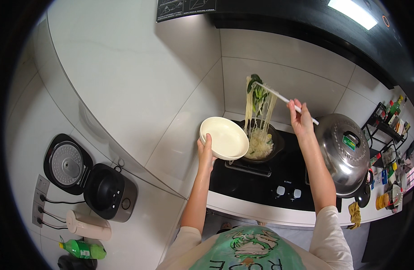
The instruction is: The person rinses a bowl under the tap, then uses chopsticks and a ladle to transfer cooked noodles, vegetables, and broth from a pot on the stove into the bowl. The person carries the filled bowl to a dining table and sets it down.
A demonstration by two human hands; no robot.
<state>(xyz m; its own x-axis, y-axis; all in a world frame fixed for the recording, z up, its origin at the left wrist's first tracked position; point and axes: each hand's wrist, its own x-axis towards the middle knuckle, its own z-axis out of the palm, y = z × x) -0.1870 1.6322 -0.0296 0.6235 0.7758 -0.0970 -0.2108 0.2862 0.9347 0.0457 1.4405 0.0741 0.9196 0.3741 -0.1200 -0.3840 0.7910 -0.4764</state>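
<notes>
My left hand (pixel 206 152) grips the rim of a cream-coloured bowl (pixel 224 138), which is tilted and holds nothing. Above the stove, my right hand (pixel 300 116) is closed around white chopsticks (pixel 276 95). From their tips hang long noodles (pixel 249 104) and dark leafy greens (pixel 260 95). The strands trail down into a dark cooking pot (pixel 278 143) on the black gas stove (pixel 254 182), where more noodles (pixel 260 148) lie. The bowl is just left of the pot and partly overlaps it in view.
A domed steel lid (pixel 340 148) covers the right burner. Beyond it stand a rack (pixel 384 128) with bottles and a yellow cloth (pixel 354 214) on the counter edge. The range hood (pixel 294 23) hangs overhead. At left are an open rice cooker (pixel 126 194), a pink kettle (pixel 88 225) and a green bottle (pixel 80 249).
</notes>
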